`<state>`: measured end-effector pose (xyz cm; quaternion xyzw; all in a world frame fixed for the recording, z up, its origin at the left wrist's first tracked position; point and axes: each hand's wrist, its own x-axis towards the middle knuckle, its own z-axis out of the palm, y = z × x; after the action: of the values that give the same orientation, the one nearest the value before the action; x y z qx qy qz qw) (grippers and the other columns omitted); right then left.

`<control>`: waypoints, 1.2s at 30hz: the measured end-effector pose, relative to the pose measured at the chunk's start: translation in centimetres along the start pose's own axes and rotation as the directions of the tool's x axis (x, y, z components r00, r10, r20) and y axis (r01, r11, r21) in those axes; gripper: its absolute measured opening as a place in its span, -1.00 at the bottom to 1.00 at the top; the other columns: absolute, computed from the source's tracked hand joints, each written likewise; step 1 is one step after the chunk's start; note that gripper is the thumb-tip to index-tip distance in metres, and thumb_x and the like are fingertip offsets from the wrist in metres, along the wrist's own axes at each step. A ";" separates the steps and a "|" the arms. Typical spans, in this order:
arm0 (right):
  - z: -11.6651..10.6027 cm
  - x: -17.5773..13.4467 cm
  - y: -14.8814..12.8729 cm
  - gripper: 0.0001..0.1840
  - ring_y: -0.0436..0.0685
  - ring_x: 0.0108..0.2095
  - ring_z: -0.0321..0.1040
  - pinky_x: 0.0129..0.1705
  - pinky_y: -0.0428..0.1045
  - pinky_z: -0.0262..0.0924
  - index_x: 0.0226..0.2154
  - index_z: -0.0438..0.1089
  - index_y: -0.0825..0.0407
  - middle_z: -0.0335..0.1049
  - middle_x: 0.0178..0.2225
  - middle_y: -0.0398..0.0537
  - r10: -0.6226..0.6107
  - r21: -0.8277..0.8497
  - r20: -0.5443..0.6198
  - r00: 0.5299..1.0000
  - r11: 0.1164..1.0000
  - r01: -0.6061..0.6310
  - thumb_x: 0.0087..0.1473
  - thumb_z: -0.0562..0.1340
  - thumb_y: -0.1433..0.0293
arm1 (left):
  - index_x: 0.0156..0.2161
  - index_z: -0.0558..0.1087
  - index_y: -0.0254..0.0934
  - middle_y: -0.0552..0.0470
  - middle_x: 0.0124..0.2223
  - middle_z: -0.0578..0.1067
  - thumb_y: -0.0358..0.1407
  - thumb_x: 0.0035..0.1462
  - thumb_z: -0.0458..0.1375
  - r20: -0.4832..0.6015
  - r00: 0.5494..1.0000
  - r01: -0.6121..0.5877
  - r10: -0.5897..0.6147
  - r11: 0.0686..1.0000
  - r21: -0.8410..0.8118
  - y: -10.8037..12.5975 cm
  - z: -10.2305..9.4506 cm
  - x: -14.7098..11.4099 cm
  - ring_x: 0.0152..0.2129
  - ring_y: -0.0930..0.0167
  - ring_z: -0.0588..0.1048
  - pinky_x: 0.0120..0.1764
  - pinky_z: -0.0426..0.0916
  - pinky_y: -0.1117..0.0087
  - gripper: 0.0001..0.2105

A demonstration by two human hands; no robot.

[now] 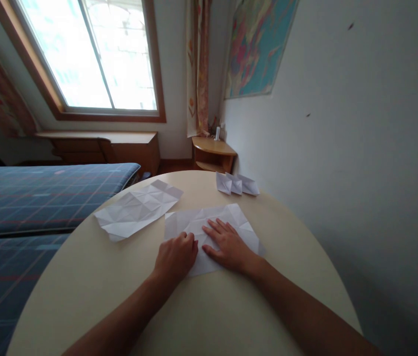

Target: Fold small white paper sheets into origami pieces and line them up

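A creased white sheet of paper [188, 220] lies spread out on the round table, with fold lines across it. My right hand [227, 244] rests flat on its right half, fingers spread. On its left half sits my left hand [177, 254], curled into a fist with the knuckles up. Nothing shows in that fist, though its underside is hidden. Both hands touch the paper and cover parts of it. A second creased sheet [138, 207] lies beyond my left hand. Past my right hand stand several folded paper pieces [235, 184] in a row.
The round cream table [120, 296] has a curved edge. A bed with a blue plaid mattress [46, 198] is on the left. White wall [342, 163] rises close on the right. Farther back are a wooden desk [135, 138], a corner shelf [214, 146] and a window [94, 54].
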<state>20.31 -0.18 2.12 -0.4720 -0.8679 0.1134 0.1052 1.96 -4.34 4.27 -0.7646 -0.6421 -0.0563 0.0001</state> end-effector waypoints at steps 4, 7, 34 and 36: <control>0.3 0.0 0.2 -0.34 0.34 0.38 -0.16 0.35 0.31 -0.23 0.30 0.16 -0.07 -0.01 0.37 0.06 -0.028 -0.010 -0.009 1.000 1.000 0.028 0.23 0.11 0.04 | -0.10 0.42 -0.27 -0.13 -0.15 0.57 -0.30 0.33 -0.09 -0.069 0.997 0.038 -0.040 0.999 -0.022 -0.4 0.7 0.6 -0.25 0.28 0.57 -0.25 0.43 0.32 -0.76; 0.2 0.0 0.0 -0.34 0.35 0.36 -0.11 0.34 0.31 -0.19 0.28 0.19 -0.06 0.05 0.35 0.08 -0.050 -0.014 -0.020 0.999 0.999 0.050 0.21 0.14 0.04 | 0.11 0.34 -0.27 -0.15 0.07 0.49 -0.37 0.25 -0.01 -0.186 0.982 -0.044 0.030 0.996 -0.074 -0.9 1.8 1.0 0.01 0.25 0.46 -0.01 0.39 0.26 -0.66; 0.3 1.0 2.7 -0.24 0.31 0.40 -0.29 0.37 0.25 -0.31 0.36 -0.01 0.04 -0.17 0.41 0.06 0.266 -0.116 -0.034 0.964 0.956 -0.268 0.28 -0.07 -0.03 | 0.35 0.12 -0.28 -0.13 0.41 0.06 -0.10 0.32 -0.08 -0.057 0.998 -0.041 0.036 0.994 -0.097 -1.8 3.8 1.0 0.35 0.12 -0.01 0.32 -0.04 0.05 -0.43; 0.3 1.1 3.2 -0.23 0.32 0.40 -0.28 0.37 0.25 -0.32 0.37 -0.03 0.05 -0.18 0.41 0.06 0.300 -0.125 -0.041 0.953 0.945 -0.303 0.28 -0.07 -0.03 | 0.36 0.11 -0.29 -0.13 0.41 0.05 -0.09 0.33 -0.09 -0.046 0.998 -0.038 0.034 0.995 -0.096 -1.8 3.7 1.0 0.35 0.12 -0.01 0.32 -0.03 0.05 -0.43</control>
<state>22.14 2.42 0.98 -0.6060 -0.7900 0.0663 0.0652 0.69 -2.80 0.54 -0.7738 -0.6245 -0.1041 -0.0216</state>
